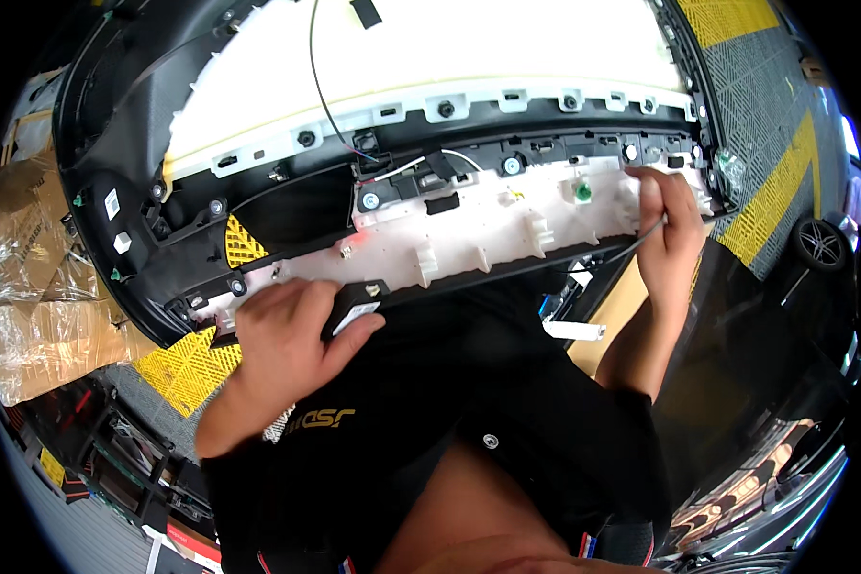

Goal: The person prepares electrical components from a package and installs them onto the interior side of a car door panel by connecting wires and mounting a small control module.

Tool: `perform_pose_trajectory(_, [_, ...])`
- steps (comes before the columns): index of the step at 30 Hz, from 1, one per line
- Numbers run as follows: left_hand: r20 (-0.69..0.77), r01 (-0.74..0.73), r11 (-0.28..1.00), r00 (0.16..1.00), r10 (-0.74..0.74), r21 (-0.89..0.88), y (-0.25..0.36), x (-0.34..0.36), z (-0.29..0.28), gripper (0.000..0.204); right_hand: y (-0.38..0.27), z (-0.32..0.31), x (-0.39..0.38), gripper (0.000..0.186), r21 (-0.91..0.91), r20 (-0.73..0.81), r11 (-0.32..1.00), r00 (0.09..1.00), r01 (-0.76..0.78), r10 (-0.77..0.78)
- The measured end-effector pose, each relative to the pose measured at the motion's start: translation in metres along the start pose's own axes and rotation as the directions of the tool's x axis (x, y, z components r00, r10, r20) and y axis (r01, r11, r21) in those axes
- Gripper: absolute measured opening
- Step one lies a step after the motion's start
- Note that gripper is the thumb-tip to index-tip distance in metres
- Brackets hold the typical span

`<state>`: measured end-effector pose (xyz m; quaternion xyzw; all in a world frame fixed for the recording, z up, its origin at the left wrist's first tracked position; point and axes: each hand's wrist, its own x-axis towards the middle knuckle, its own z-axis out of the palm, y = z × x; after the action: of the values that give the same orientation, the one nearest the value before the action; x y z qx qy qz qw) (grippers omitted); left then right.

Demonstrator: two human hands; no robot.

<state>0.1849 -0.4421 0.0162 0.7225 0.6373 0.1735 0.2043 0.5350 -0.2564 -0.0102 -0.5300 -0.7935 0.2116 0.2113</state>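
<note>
A large black car door panel (114, 115) lies across the top of the view, with white padding (430, 48) and screw fittings. Along its near side runs a long strip (469, 260) with a pale inner face, ribs, a green clip (582, 190) and thin wires. My left hand (291, 349) is closed on the strip's left part, where a small black box (356, 304) with a white label sits by my thumb. My right hand (665, 230) has its fingers curled over the strip's right end, by a dark cable. The undersides of both hands' grips are hidden.
Cardboard boxes (33, 277) wrapped in clear film stand at the left. Yellow and grey floor tiles (770, 182) show at both sides. A spoked wheel (815, 242) is at the right, above a dark glossy surface. A tan board (622, 316) lies beneath the right part of the panel.
</note>
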Motion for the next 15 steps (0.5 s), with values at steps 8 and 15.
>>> perform_pose_trajectory(8, [0.219,-0.073,0.951,0.965,0.143,-0.302,0.005,0.065,-0.014,0.035,0.006,-0.001,0.004,0.053,0.254,0.140,0.951,0.966,0.177,-0.217])
perform_pose_trajectory(15, [0.116,-0.181,0.928,0.966,0.229,-0.326,0.023,0.144,0.000,0.036,0.010,0.008,-0.001,0.044,0.232,-0.008,0.949,0.976,0.215,-0.219])
